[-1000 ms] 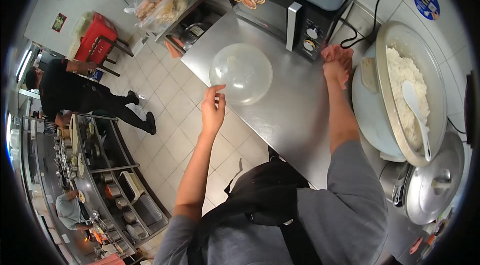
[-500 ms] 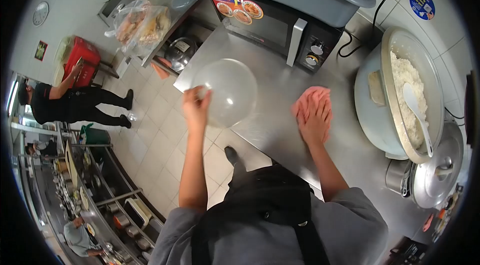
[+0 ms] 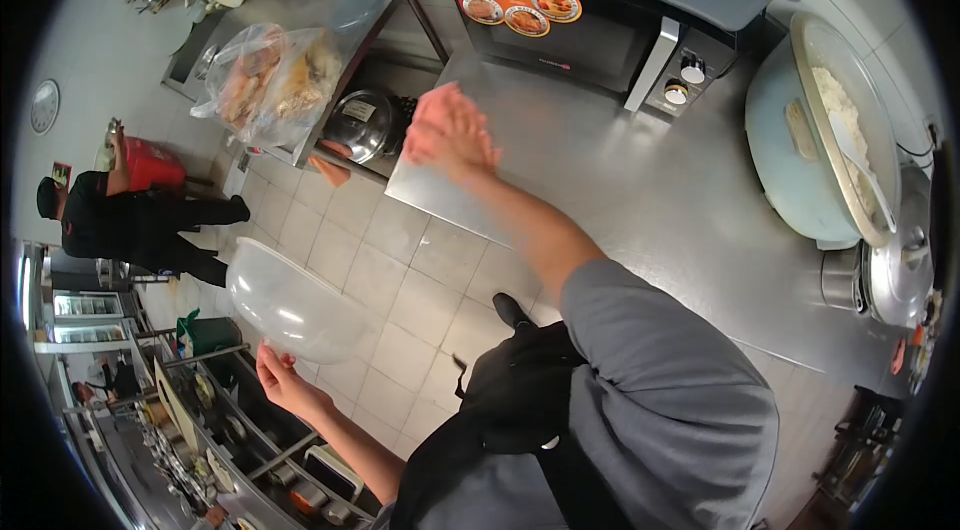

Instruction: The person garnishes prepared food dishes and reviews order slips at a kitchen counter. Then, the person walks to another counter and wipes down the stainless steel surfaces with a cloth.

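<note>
Pink cloth (image 3: 437, 98) is lying beneath the right hand (image 3: 464, 143) near a corner of the steel worktop (image 3: 590, 170); blur is hiding whether those fingers are gripping it. A black microwave (image 3: 570, 52) is standing to that hand's right. The left hand (image 3: 288, 382) is gripping a translucent bowl (image 3: 295, 302), which is tilting just beyond its fingers, above the tiled floor (image 3: 415, 295).
</note>
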Demonstrator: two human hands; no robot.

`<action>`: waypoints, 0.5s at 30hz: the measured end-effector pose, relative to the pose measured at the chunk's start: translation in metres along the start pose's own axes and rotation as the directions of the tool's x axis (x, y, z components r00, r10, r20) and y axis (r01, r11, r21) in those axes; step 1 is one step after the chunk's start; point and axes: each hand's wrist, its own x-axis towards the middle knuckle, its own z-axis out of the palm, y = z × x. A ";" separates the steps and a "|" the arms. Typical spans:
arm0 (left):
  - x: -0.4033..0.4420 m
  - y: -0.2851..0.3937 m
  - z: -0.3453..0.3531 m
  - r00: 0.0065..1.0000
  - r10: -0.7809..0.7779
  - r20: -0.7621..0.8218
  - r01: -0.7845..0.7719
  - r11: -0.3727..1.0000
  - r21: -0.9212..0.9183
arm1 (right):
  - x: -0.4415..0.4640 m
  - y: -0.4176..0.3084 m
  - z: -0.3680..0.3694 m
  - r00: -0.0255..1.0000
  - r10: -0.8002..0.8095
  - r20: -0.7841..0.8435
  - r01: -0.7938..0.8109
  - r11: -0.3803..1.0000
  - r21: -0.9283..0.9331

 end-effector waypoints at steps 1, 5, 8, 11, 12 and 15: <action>0.007 0.004 0.006 1.000 0.021 -0.002 -0.021 1.000 0.003 | -0.007 -0.004 0.009 1.000 0.008 -0.007 -0.008 1.000 -0.007; 0.043 0.041 0.061 0.976 0.194 0.099 -0.197 0.980 0.022 | -0.057 -0.011 -0.022 0.952 -0.275 0.135 0.275 0.961 0.016; 0.054 0.102 0.130 0.869 0.436 0.234 -0.435 0.899 -0.055 | -0.109 0.005 -0.091 0.946 -0.272 0.178 0.271 0.962 0.032; 0.065 0.168 0.202 0.666 0.692 0.279 -0.654 0.722 -0.228 | -0.171 0.037 -0.151 0.950 -0.122 0.287 0.125 0.992 0.007; 0.068 0.192 0.229 0.553 0.790 0.263 -0.729 0.612 -0.305 | -0.192 0.048 -0.173 0.950 -0.051 0.308 0.071 0.996 -0.053; 0.061 0.265 0.309 0.345 0.867 0.360 -0.804 0.471 -0.363 | -0.258 0.093 -0.222 0.978 0.168 0.125 -0.128 0.952 -0.277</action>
